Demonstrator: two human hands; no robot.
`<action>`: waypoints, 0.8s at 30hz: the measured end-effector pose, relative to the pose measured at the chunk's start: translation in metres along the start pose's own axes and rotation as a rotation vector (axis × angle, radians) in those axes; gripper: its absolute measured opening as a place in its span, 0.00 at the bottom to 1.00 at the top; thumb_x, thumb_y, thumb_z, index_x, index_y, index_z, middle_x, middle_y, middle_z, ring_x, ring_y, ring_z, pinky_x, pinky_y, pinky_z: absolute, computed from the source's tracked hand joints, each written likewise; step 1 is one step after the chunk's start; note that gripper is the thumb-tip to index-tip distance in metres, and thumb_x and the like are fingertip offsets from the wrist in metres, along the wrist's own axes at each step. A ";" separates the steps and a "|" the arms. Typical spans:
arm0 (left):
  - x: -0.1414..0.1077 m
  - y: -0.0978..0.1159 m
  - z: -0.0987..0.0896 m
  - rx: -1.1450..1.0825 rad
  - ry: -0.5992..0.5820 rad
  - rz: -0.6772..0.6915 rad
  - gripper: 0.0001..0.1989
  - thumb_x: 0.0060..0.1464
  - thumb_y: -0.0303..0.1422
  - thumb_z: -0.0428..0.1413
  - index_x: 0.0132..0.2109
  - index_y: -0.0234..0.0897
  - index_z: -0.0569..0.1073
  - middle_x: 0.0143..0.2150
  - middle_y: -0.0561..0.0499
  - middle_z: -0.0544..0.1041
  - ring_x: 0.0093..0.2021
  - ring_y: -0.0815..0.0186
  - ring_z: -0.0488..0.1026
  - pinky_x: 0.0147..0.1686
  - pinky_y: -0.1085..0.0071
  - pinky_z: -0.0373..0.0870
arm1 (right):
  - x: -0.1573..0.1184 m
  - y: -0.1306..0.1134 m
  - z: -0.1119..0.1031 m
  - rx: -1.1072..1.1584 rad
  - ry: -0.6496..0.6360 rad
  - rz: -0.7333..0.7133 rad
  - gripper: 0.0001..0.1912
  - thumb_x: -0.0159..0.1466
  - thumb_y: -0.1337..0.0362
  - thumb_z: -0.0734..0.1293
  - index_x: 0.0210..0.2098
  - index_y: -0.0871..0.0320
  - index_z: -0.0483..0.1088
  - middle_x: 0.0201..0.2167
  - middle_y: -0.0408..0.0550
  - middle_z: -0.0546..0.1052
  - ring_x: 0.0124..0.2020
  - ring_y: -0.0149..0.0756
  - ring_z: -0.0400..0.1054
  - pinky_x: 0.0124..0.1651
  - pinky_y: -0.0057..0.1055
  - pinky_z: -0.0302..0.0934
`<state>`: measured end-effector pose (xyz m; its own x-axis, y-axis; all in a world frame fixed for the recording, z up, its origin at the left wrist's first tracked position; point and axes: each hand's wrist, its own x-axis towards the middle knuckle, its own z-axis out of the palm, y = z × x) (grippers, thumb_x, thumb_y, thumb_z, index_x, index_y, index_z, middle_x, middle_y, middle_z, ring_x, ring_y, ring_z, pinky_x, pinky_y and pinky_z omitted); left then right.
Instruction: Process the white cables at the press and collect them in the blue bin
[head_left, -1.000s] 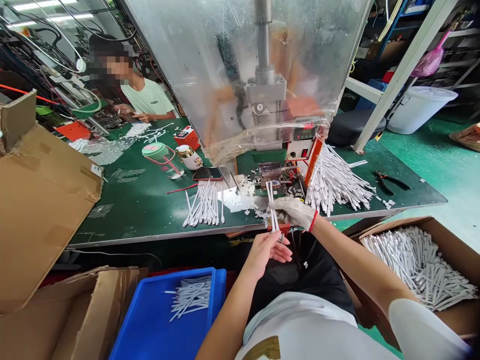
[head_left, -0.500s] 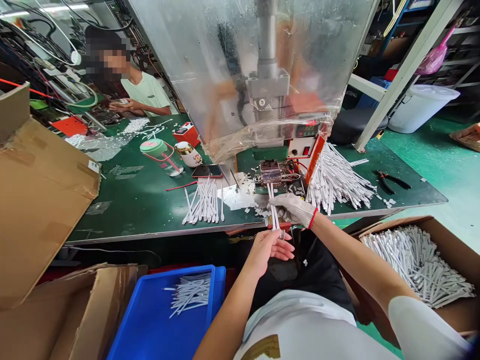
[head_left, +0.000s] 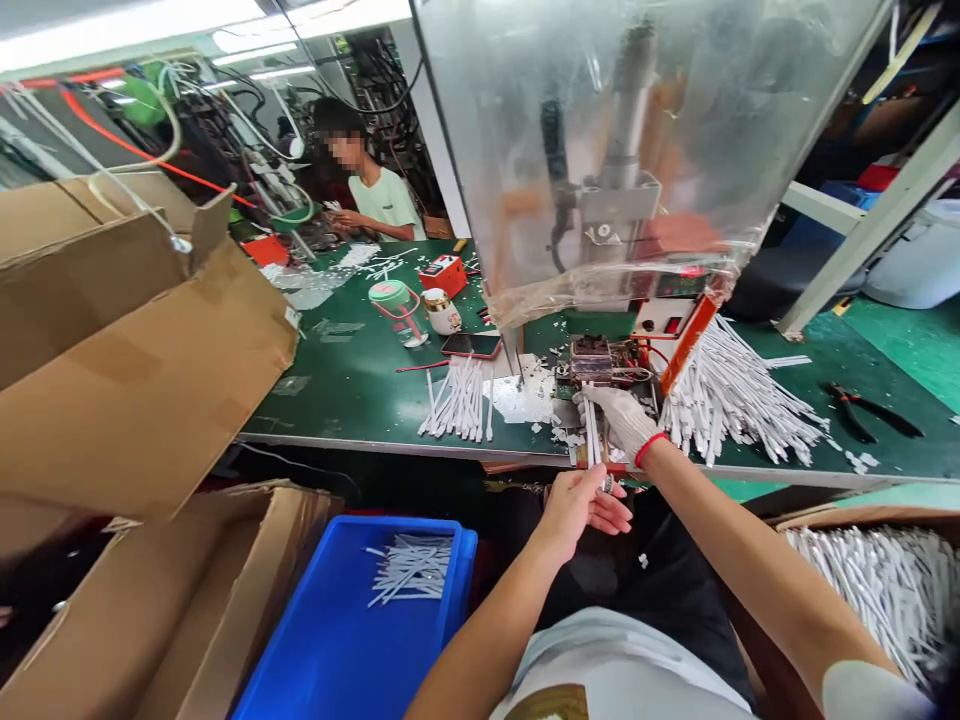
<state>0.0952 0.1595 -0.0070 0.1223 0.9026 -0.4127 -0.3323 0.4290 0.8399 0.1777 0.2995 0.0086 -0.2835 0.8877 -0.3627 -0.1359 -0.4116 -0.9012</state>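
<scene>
Head view. Held: slim white strips, at least two, laid side by side, their far ends meeting the dark metal block of the press. Left hand, bare: near ends pinched between thumb and forefinger, other fingers loosely extended. Right hand, in a white knitted glove with red edging: fingers closed about the strips just short of the block.

Change: a second ago the far ends were left exposed; by half a second ago they had been covered by the block, and covered they remain. By judgement, the strips are being steadied while their ends are worked. The outlook has been swung leftward, more of the brown cardboard box being taken in.

Surroundings: a fan of white strips on the green worktop, left; a larger heap of white strips, right; below, a blue plastic tray, strips inside.
</scene>
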 end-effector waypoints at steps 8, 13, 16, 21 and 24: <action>0.003 -0.003 -0.001 -0.034 -0.006 0.007 0.33 0.45 0.60 0.56 0.32 0.28 0.77 0.24 0.41 0.79 0.22 0.62 0.77 0.22 0.72 0.69 | 0.017 0.010 -0.004 0.004 0.033 0.016 0.09 0.61 0.63 0.70 0.33 0.65 0.75 0.25 0.51 0.77 0.21 0.31 0.67 0.21 0.25 0.63; 0.003 -0.002 0.000 -0.042 -0.004 0.008 0.32 0.44 0.59 0.56 0.30 0.29 0.77 0.23 0.42 0.79 0.22 0.63 0.77 0.22 0.73 0.69 | 0.026 0.020 -0.010 -0.016 0.027 -0.037 0.11 0.60 0.59 0.71 0.34 0.63 0.74 0.26 0.52 0.77 0.20 0.34 0.69 0.21 0.27 0.65; 0.003 -0.001 0.000 -0.047 0.001 0.010 0.31 0.45 0.58 0.56 0.31 0.29 0.77 0.23 0.42 0.79 0.22 0.63 0.77 0.23 0.72 0.70 | 0.027 0.021 -0.011 0.024 -0.012 -0.052 0.09 0.61 0.61 0.71 0.34 0.63 0.74 0.26 0.51 0.77 0.20 0.33 0.69 0.20 0.27 0.64; 0.003 0.000 0.001 -0.029 0.015 0.015 0.31 0.45 0.58 0.57 0.31 0.28 0.77 0.24 0.41 0.79 0.23 0.61 0.77 0.24 0.71 0.70 | 0.022 0.018 -0.004 0.090 0.008 -0.002 0.08 0.61 0.63 0.70 0.33 0.63 0.74 0.26 0.50 0.76 0.20 0.31 0.67 0.21 0.27 0.64; 0.001 -0.001 0.002 -0.012 0.027 0.048 0.30 0.47 0.57 0.56 0.32 0.28 0.76 0.24 0.41 0.79 0.24 0.61 0.78 0.27 0.70 0.71 | 0.015 0.015 -0.001 0.035 -0.011 -0.045 0.08 0.61 0.62 0.69 0.31 0.62 0.72 0.26 0.49 0.76 0.21 0.30 0.67 0.21 0.27 0.63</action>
<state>0.0973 0.1600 -0.0078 0.0804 0.9210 -0.3812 -0.3487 0.3843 0.8548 0.1719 0.3069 -0.0109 -0.2865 0.9035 -0.3189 -0.1817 -0.3780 -0.9078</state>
